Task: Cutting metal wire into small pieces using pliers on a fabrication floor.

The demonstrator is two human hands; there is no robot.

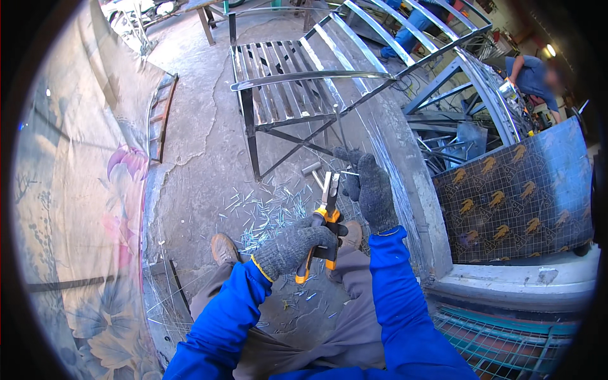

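Note:
My left hand [297,244], in a grey knit glove, is closed around the handles of a pair of pliers [328,212] with orange and black grips. The jaws point up and away from me, slightly parted. My right hand [373,190], gloved alike, is closed just right of the jaws. A thin metal rod [340,126] rises from its fingers, and a short bright end sticks out toward the pliers. Beneath my hands, many short cut metal pieces [269,212] lie scattered on the concrete. A hammer [311,169] rests behind the pliers, partly hidden by them.
A metal bench frame [285,79] with slats stands ahead. Long thin rods [396,171] lie along the floor to the right, beside a dark patterned board [513,196]. A flowered curtain [95,190] hangs at left. Another person [535,79] bends over at far right.

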